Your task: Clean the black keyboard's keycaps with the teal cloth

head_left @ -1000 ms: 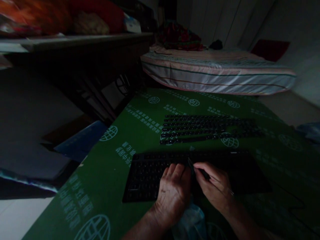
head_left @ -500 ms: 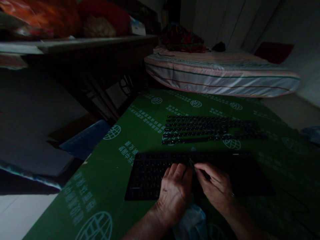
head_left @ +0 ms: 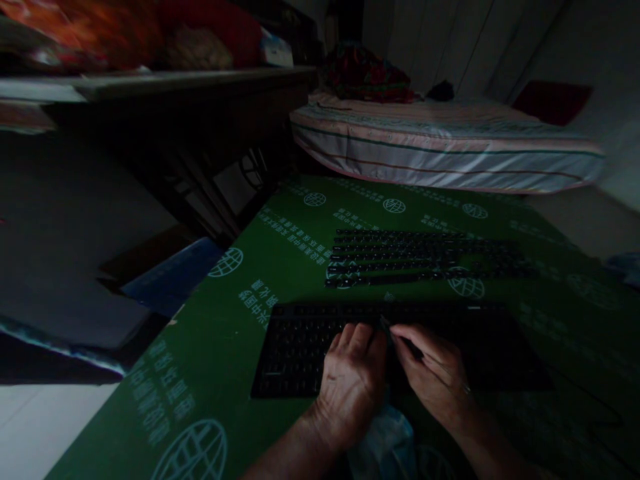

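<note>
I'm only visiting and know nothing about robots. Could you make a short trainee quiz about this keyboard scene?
1. True or false: the rows of small, loose black keys lie beyond the long, black, rectangular keyboard, as seen by the person.
2. Which pinches the slim, dark tool: A) the bare left hand, B) the bare right hand, or C) neither?
3. Fill in the blank: the flat tabletop with pale printed globes is ____ in colour.

Key: 1. True; 2. B; 3. green.
</note>
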Available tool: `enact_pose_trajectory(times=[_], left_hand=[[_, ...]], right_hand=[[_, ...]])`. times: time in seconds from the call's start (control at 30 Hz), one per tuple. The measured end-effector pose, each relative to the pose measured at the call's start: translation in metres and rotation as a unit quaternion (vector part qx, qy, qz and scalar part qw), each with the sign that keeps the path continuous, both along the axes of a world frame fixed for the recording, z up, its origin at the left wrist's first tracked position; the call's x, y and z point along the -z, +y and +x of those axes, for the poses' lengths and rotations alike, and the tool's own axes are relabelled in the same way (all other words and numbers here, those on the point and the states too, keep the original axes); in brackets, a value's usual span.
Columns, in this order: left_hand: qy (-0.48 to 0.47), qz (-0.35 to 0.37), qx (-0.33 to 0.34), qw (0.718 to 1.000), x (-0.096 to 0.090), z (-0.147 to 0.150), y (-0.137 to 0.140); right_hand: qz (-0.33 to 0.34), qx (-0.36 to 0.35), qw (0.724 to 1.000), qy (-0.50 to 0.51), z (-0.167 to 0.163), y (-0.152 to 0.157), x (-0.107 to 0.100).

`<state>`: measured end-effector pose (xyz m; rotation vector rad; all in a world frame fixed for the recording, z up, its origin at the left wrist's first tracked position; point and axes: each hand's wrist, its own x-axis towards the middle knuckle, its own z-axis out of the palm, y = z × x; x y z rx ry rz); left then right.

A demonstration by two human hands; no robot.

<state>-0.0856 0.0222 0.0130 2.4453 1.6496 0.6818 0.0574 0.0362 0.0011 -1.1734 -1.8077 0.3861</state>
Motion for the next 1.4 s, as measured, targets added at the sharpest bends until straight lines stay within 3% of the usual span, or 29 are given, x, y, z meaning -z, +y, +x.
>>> enact_pose_trajectory(times=[0.43, 0.8, 1.03, 1.4], left_hand=[[-0.017, 0.014, 0.037, 0.999, 0.004, 0.0, -0.009], [-0.034, 0.008, 0.047, 0.998, 0.005, 0.0, -0.008], [-0.009, -0.025, 0.039, 0.999, -0.005, 0.003, -0.007], [0.036, -0.039, 0.023, 0.998, -0.005, 0.007, -0.001]], right_hand=[[0.037, -0.038, 0.998, -0.04, 0.005, -0.013, -0.001], [0.097, -0.019, 0.99, -0.098, 0.005, -0.015, 0.001], [0.098, -0.007, 0.988, -0.116, 0.006, -0.014, 0.002], [0.077, 0.007, 0.992, -0.096, 0.01, -0.006, 0.004]])
